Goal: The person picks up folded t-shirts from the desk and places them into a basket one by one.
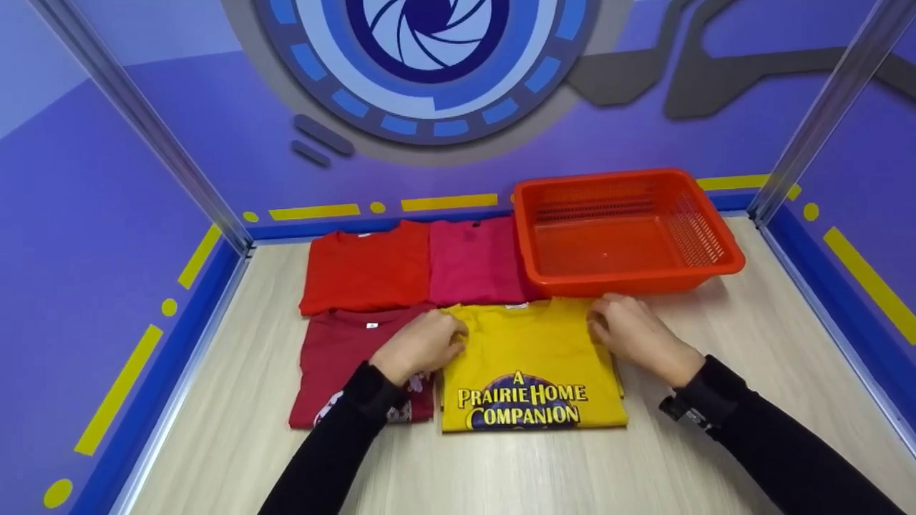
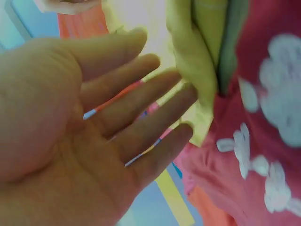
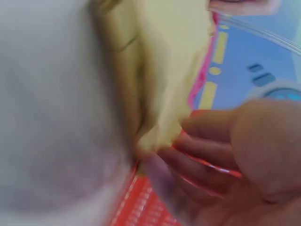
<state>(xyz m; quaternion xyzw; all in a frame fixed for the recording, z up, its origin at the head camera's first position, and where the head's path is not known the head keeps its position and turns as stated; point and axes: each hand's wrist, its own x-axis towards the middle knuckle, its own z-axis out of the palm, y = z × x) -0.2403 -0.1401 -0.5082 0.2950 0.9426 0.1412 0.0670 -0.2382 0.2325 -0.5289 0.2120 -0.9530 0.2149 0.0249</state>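
Note:
A folded yellow T-shirt point(image 1: 529, 350) printed "A Prairie Home Companion" lies on the table between both hands. My left hand point(image 1: 422, 345) is at its upper left edge; in the left wrist view the fingers are extended and slightly spread beside the yellow cloth point(image 2: 193, 61). At the upper right corner, my right hand point(image 1: 637, 336) touches the shirt's edge with loosely bent fingers, partly blurred in the right wrist view. A folded dark red T-shirt point(image 1: 336, 357) with a white print lies left of the yellow one, partly covered by my left forearm.
Behind these lie a folded bright red shirt point(image 1: 368, 268) and a folded pink shirt point(image 1: 474, 261). A red plastic basket point(image 1: 630, 280) stands at the back right, close against the pink shirt. Purple-blue panels point(image 1: 179, 107) wall in the table point(image 1: 236, 400) at the back and sides.

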